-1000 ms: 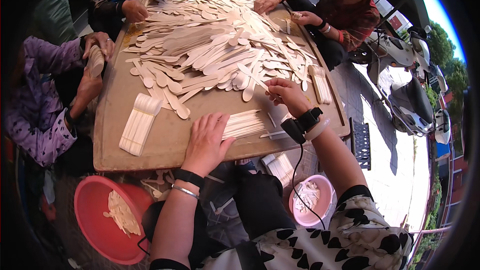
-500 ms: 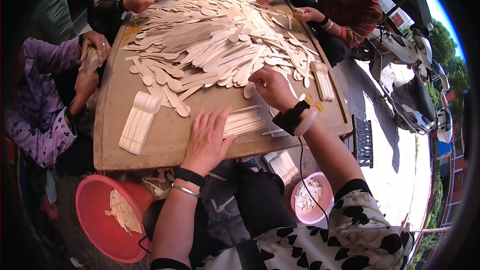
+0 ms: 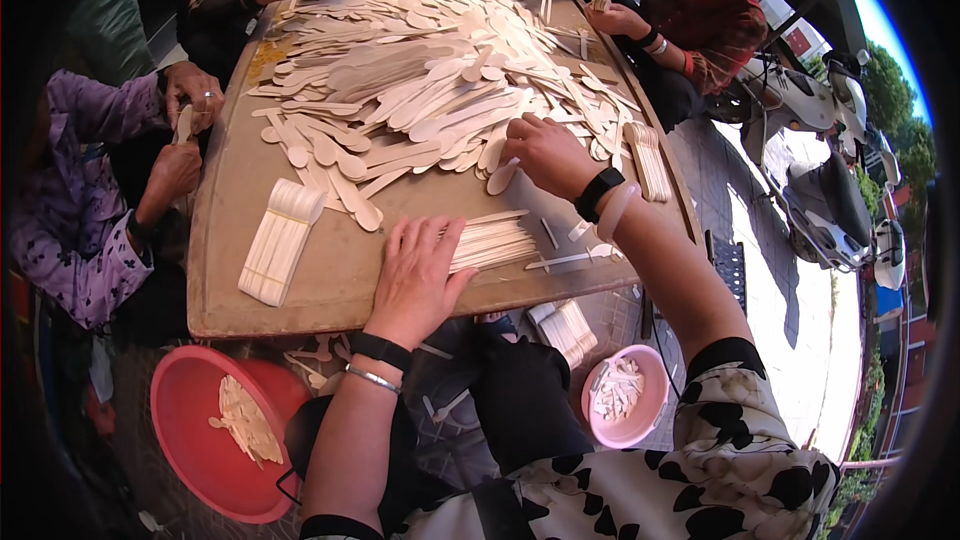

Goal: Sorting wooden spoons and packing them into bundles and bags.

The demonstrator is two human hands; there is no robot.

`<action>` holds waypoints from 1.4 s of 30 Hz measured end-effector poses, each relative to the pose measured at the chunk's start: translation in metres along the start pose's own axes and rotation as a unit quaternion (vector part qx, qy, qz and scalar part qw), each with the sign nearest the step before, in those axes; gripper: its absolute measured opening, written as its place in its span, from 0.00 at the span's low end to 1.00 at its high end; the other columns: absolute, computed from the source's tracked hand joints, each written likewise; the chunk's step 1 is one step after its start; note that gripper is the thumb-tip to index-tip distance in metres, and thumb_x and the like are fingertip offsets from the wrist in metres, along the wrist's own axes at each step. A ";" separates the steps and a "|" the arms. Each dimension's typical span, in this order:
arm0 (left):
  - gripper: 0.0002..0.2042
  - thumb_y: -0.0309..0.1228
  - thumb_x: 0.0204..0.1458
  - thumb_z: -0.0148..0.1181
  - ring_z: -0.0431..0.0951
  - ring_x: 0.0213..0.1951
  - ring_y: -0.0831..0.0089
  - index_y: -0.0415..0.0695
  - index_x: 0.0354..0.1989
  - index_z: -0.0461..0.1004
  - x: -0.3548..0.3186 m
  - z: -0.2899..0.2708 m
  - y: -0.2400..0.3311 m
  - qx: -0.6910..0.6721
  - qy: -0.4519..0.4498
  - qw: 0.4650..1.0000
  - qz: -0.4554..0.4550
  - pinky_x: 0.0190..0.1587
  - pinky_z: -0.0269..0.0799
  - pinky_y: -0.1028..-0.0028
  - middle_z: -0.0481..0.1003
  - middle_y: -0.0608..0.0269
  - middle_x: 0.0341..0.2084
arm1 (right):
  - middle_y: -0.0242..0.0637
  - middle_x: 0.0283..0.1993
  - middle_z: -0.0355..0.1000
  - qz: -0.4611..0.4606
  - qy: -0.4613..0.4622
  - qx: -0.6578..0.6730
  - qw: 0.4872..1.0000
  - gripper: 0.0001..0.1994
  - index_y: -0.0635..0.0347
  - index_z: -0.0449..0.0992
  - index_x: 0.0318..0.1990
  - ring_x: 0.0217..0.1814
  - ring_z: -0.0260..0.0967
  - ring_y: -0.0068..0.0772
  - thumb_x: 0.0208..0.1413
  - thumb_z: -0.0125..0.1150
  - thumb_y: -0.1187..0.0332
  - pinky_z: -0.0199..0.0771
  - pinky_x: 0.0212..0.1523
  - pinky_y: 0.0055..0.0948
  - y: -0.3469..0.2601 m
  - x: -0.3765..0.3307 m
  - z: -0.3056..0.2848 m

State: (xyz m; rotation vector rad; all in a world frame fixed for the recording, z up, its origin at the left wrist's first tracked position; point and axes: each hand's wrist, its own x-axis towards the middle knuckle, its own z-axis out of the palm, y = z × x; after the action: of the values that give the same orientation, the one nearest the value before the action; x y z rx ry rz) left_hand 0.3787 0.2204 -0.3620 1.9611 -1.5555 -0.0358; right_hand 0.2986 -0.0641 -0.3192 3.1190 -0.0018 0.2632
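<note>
Near the table's front edge, my left hand [image 3: 415, 278] is cupped over the left end of a row of pale wooden sticks [image 3: 492, 243], fingers along the far side and thumb on the near side. The covered ends are hidden, so I cannot tell their shape. My right hand [image 3: 553, 157] is at the near edge of a large heap of wooden spoons [image 3: 440, 90]. Its fingers are closed on a wooden spoon [image 3: 502, 178], whose rounded end points down toward me. Loose pieces, among them a white spoon [image 3: 575, 259], lie right of the row.
Banded spoon bundles stand at left [image 3: 281, 245] and right [image 3: 650, 162] on the brown table [image 3: 350, 285]. Below are a red basin [image 3: 180, 430], a pink bucket [image 3: 655, 390] and another bundle [image 3: 565, 330]. Three co-workers handle spoons around the table; scooters [image 3: 825, 180] stand at right.
My right hand has shifted slightly up and right, and its forearm has swung right, uncovering loose pieces beside the row. My left hand stays put. The co-worker at far right has lifted sticks off the heap.
</note>
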 end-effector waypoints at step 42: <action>0.29 0.36 0.53 0.69 0.68 0.60 0.53 0.40 0.63 0.68 0.003 -0.002 0.002 -0.023 0.013 1.000 0.005 0.69 0.56 0.53 0.71 0.54 0.56 | 0.42 0.40 0.80 0.457 0.088 0.627 0.625 0.08 0.64 0.75 0.45 0.38 0.79 0.33 0.60 0.58 0.72 0.80 0.40 0.31 0.016 -0.055 0.002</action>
State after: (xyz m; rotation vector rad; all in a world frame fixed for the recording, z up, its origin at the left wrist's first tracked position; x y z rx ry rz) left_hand 0.3786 0.2182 -0.3588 1.9115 -1.5349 -0.0420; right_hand 0.2447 -0.0802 -0.3305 3.7690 -2.4543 0.8710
